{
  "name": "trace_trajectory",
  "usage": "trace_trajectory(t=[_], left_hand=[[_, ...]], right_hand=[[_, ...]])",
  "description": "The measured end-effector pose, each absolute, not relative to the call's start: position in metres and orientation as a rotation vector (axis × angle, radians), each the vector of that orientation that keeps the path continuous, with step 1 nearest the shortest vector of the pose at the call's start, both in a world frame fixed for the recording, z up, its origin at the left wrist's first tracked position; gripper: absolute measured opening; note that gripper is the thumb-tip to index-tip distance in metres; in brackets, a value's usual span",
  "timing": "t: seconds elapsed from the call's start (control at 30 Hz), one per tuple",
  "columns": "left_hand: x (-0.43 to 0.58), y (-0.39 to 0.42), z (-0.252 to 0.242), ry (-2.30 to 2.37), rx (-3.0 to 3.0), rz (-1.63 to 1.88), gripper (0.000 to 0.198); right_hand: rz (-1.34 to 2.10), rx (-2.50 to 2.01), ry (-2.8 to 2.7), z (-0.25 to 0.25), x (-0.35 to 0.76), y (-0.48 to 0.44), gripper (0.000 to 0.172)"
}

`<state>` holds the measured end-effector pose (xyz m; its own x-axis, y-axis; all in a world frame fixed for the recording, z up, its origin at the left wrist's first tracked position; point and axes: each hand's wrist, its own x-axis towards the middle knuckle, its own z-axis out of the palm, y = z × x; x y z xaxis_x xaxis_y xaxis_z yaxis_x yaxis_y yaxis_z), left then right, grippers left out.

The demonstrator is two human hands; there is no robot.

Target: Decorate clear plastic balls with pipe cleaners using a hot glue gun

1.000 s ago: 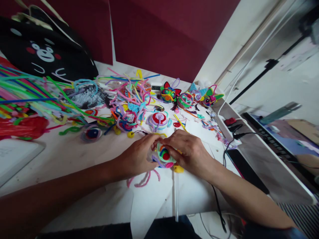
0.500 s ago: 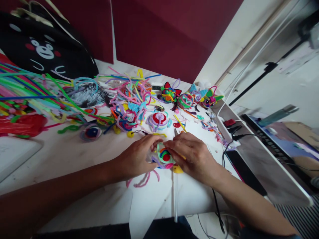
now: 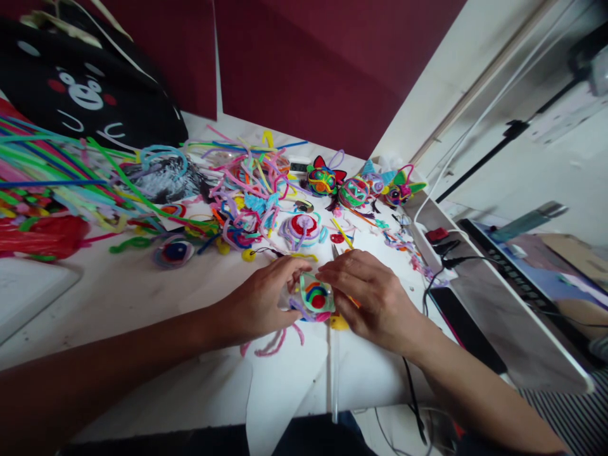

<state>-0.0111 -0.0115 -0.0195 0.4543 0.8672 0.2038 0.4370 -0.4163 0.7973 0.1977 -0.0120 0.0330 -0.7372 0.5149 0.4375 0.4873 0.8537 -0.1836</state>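
Between my hands is a clear rounded ornament [image 3: 315, 297] covered with coiled pipe cleaners: a red dot ringed in green, blue and orange, with a pale green border and purple and pink pieces. My left hand [image 3: 268, 297] grips it from the left, thumb low and fingers behind. From the right, my right hand [image 3: 368, 294] touches its edge with bent fingertips; what they pinch, if anything, is hidden. Scissors with a yellow handle [image 3: 339, 323] lie partly beneath my right hand. Pink pipe cleaner pieces [image 3: 273, 345] rest on the white paper below.
Tangled pipe cleaners [image 3: 256, 177] heap up behind my hands, with a long bundle [image 3: 42, 158] at left. Finished-looking ornaments [image 3: 354, 192] stand at the back right. A phone [image 3: 468, 329] lies right, beside a white-edged tray [image 3: 513, 316]. A black bag [image 3: 90, 95] stands back left.
My right hand's fingers have shifted slightly right and back from the ornament's face, showing more of its coils. My left hand keeps its hold.
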Motion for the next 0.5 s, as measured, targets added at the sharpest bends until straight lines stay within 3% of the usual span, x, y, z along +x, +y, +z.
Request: trace_trajectory(t=[0.5], left_hand=[[-0.012,-0.012,-0.020,1.058,2.040,0.832,0.054]], right_hand=[[0.141,-0.850,-2.601,0.030,0.186,-0.005,0.019]])
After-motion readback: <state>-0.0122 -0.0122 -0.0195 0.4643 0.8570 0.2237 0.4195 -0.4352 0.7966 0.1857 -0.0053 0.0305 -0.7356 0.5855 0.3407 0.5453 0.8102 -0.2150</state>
